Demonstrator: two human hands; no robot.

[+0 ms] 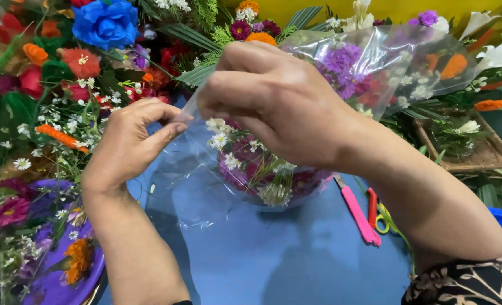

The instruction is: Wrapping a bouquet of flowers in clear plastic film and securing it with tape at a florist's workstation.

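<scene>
Head camera looks down, close over blue table (296,265).

1 package is visible: a clear cellophane wrap (228,169) around a small bouquet at centre, over the blue surface. It is transparent, colourless and creased, with glare along its folds. Its loose upper sheet extends to the upper right. No labels, signs or screens appear.

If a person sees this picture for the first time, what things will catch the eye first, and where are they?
At the centre, the left hand and the right hand pinch a clear plastic sheet wrapped about a small bouquet of white and magenta flowers, above a blue table. At top left a big blue rose stands out among red and orange blooms. A pink cutter lies on the table at the right.
</scene>
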